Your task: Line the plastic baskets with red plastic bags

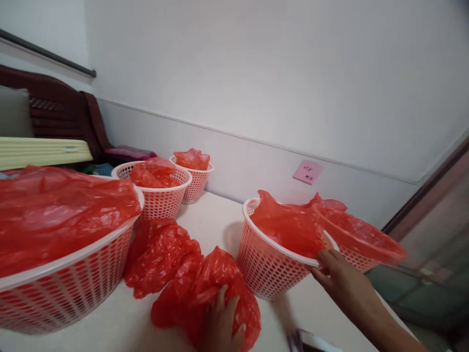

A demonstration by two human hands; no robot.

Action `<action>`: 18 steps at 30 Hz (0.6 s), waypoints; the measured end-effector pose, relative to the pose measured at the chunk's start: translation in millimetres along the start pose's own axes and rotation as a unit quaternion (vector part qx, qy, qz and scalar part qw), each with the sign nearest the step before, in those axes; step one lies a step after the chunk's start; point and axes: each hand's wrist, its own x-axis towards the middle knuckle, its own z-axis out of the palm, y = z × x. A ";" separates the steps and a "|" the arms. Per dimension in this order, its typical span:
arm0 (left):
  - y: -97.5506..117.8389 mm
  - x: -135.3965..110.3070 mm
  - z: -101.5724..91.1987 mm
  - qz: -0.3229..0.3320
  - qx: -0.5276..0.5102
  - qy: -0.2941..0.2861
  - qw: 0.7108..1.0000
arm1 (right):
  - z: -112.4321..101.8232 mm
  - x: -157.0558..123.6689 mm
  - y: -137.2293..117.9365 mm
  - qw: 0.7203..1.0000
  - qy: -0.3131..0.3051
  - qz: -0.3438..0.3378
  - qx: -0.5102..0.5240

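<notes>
On the white table, my left hand (222, 322) presses its curled fingers into a crumpled red plastic bag (234, 278), gathering some of its film. Another red bag (161, 254) lies bunched against it. My right hand (339, 271) pinches the rim of a white perforated plastic basket (271, 271), thumb outside and fingers over the edge. Red film (286, 225) lines this upright basket and bulges above the rim. Behind my right wrist, a similar basket (359, 259) has a red bag (362, 234) spread over its rim.
A large red-lined basket (110, 269) stands at left. Two smaller ones, a middle basket (161, 200) and a far basket (198, 186), hold red bags near the wall. A pink note (308, 172) is on the wall. A blurred purple-edged object (296, 340) lies at the front.
</notes>
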 end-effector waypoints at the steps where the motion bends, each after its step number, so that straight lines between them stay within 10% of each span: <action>1: -1.5 0.4 -0.1 0.002 0.001 -0.008 1.000 | 1.6 4.2 -0.3 1.000 0.014 0.002 -0.006; 18: -14.6 13.3 8.0 -0.005 0.033 -0.053 0.998 | 44.5 48.5 -46.6 0.990 0.101 -0.073 0.060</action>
